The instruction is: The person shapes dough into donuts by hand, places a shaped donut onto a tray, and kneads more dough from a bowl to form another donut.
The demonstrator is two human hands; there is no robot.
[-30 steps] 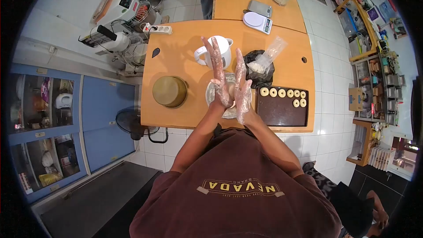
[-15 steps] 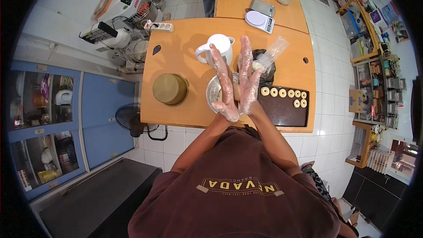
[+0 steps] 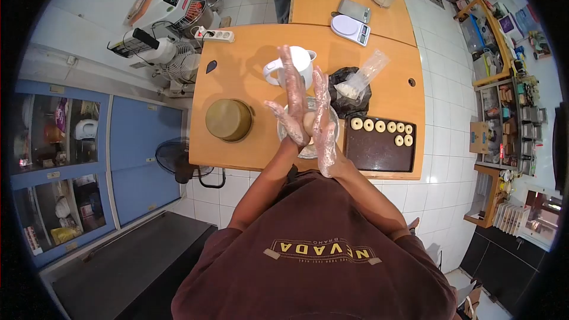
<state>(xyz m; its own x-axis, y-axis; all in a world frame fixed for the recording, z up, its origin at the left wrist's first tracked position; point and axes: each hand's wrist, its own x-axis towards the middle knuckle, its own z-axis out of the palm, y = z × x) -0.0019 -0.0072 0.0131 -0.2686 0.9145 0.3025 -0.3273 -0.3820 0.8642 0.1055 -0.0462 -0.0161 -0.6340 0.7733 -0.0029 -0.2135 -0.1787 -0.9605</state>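
Small pale dough ball [image 3: 309, 120] between the two palms, just over the shiny bowl [image 3: 333, 120] at the near side of the table [image 3: 255, 47]. Probably light, soft and squishy, easy to squash flat or dent with a fingertip. Maybe a bit sticky, too. Best held by its round sides, with flat palms and only a little push, no pinching. Left hand [image 3: 294, 104] open, fingers straight, palm against the ball. Right hand [image 3: 323, 130] open too, on the other side, not curled round it. White floury bits on both. To the right, dough rings [image 3: 380, 125] in a dark tray [image 3: 379, 152]. On the far side, a white kettle [image 3: 301, 62]; farther right, a black bag [image 3: 360, 105]. To the left, a brown pot [image 3: 225, 120].
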